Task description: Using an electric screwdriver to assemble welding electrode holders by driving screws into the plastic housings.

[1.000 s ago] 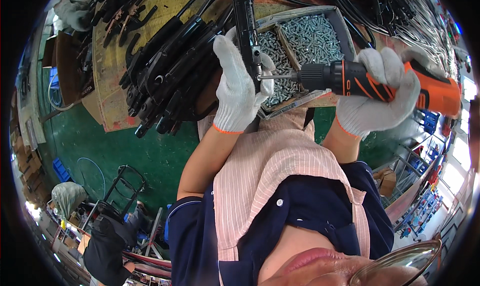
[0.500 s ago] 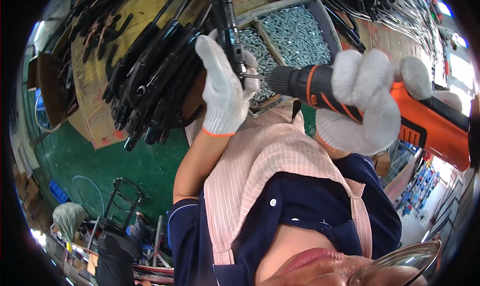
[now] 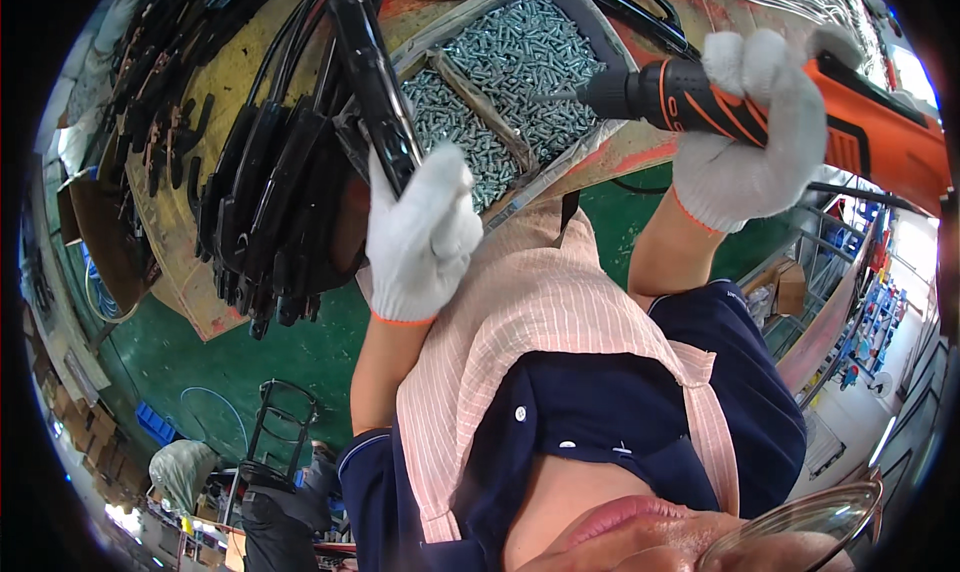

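Note:
My left hand [image 3: 425,234], in a white knit glove, is closed round the lower end of a long glossy black handle-like part [image 3: 368,67]. My right hand [image 3: 755,132], gloved too, wraps round an orange and black cordless screwdriver [image 3: 690,99]. Its thin bit [image 3: 555,97] points left over the small silver screws [image 3: 525,47] in a divided box. Whether the bit touches a screw I cannot tell. My left fingers hide the gripped end of the black part.
The screw box [image 3: 612,42] has a worn wooden divider [image 3: 480,107]. Left of it, several black handles with cables [image 3: 265,192] hang over the edge of the yellowish worktable [image 3: 190,272]. Cables and wires [image 3: 770,7] lie at the far right. A hand truck [image 3: 275,422] stands on the green floor.
The screwdriver has drawn away from the black part and its bit now lies over the screws. My left hand has moved left and down with the part, which now tilts.

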Demonstrator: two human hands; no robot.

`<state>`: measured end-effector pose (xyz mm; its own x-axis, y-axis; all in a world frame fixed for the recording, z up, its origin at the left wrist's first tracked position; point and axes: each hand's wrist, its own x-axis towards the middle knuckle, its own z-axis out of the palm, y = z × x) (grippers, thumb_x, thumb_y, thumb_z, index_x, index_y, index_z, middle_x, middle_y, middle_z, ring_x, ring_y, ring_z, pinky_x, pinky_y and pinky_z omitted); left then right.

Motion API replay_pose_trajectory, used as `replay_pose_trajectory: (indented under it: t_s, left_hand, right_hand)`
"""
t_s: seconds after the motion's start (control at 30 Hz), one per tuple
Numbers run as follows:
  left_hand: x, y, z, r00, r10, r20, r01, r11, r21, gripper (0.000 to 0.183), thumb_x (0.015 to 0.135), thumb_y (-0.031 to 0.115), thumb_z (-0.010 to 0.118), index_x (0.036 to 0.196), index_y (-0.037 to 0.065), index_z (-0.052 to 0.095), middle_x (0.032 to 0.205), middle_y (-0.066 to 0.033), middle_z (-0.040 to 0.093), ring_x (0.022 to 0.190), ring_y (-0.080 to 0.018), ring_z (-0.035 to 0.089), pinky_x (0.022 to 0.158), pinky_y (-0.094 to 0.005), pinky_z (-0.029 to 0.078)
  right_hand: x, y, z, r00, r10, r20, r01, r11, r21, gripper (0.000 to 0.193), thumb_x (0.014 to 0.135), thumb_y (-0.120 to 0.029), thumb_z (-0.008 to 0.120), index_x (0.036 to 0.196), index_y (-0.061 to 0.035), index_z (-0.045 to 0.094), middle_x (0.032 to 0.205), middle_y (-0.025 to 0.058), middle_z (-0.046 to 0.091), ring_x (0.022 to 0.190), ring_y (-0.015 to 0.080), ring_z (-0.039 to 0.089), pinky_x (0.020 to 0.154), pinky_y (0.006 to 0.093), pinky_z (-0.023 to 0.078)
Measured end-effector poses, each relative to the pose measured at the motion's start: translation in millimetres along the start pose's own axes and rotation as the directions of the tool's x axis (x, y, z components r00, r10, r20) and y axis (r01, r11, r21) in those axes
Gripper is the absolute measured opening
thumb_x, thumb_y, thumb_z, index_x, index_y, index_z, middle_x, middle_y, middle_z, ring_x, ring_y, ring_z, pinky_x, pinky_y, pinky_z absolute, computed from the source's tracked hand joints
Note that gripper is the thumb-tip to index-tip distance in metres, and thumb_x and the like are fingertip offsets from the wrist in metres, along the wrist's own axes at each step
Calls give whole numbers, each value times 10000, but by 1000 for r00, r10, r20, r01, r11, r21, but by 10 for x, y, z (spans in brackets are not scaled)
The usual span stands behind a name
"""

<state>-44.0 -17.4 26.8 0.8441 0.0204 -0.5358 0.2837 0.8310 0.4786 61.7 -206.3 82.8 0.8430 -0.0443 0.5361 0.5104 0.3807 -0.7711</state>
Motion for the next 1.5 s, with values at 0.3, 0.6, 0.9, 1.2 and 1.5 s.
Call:
replay_pose_trajectory:
  t_s: [0.3,0.6,0.9,1.2,1.5]
  left_hand:
    - [77,-117,-60,999,11,-46,-12,1000,-24,486,976,89,599,1404,188,391,836,-60,615,450,-62,448,369,-209,327]
    - [89,-83,1,996,1,-85,-3,1000,-26,502,959,66,617,1395,173,393,831,-50,608,451,-70,450,371,-213,324]
    - [110,-65,61,998,14,-61,-10,998,62,541,872,-63,638,1295,110,348,994,-141,655,520,-56,505,419,-200,388]
    - [121,-89,11,999,9,-49,-6,998,59,460,915,-38,601,1293,116,390,1021,-148,669,435,-59,434,357,-215,318]
    - [135,-78,-89,1000,-29,11,29,999,13,389,883,-9,665,1205,72,463,906,-93,677,431,-56,439,350,-206,313]
  right_hand:
    - [-234,217,-247,971,78,-228,-91,995,-47,121,903,-54,564,792,-67,518,752,26,372,698,140,358,682,329,356]
    - [-212,379,-276,980,108,-165,-115,993,-32,266,894,-12,585,1156,17,549,751,74,497,673,166,453,687,355,434]
    - [143,188,-400,892,266,-366,-120,919,376,101,886,-15,639,928,-15,547,720,44,485,688,144,486,717,328,480]
    - [254,477,-302,834,534,-139,-280,626,728,101,917,-32,623,1005,-6,583,744,49,576,721,147,593,717,325,531]
    - [96,693,10,762,646,-33,-391,500,773,91,935,-33,609,1014,-17,568,750,41,554,672,132,547,700,317,523]
